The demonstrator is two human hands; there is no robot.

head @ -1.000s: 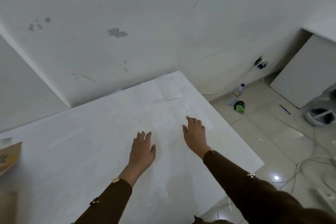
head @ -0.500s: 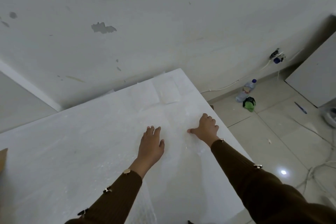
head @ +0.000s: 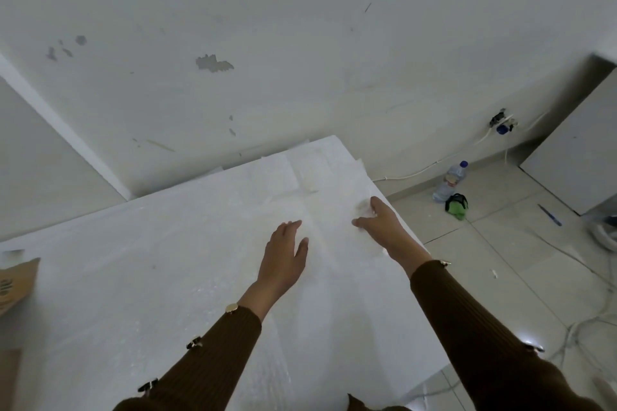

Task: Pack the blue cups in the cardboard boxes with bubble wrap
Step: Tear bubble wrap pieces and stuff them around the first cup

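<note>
So right now both hands are down on a big sheet of bubble wrap (head: 207,277) spread over the table (head: 417,367). The left hand (head: 283,257) lies flat, palm down, fingers (head: 288,227) straight and close together, thumb out to the side. The right hand (head: 380,220) sits near the table's right edge, thumb spread away from the other fingers; looks like it's pressing or about to pinch the sheet, but I can't tell if it actually has any of it gripped.

No blue cups in sight at all. The only cardboard is a brown box (head: 15,280) poking in at the far left edge, well apart from the hands.

My guess is the step is flattening or pulling off a piece of wrap. To do it well: keep the left palm as the anchor, pull with the right slowly and evenly so the sheet doesn't bunch up or slide off the edge.

Material-wise the wrap is thin, whitish, see-through with a fine dimpled texture, and it's white on white so edges are hard to spot. A few smaller rectangular pieces (head: 310,173) lie overlapped at the far corner. It'll be light, slippery and floppy.
</note>
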